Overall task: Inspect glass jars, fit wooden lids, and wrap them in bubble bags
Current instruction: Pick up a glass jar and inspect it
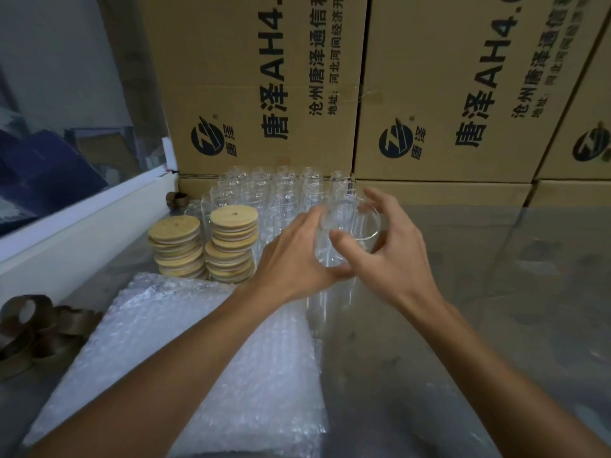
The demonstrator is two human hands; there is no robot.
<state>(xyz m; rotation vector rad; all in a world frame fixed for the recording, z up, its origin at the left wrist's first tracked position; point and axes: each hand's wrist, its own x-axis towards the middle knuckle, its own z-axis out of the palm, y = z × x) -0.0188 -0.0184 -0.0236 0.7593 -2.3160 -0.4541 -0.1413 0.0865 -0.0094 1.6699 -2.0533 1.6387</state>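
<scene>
The glass jar (347,233) is clear and glossy, like the rows of empty jars (281,190) just behind it. Left of the jar stand two stacks of wooden lids (205,249) — pale, matt, fine-grained wood. Nearer than the jar lies a pile of bubble bags (211,358) — translucent plastic, pimpled and shiny. The table (496,309) under the jar looks smooth, grey, faintly reflective. Behind the jar rise cardboard boxes (264,94), matt brown with dark print.

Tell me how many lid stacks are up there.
2. The left stack and the taller right stack stand side by side, left of the jars and behind the bubble bags. More could sit hidden.
</scene>
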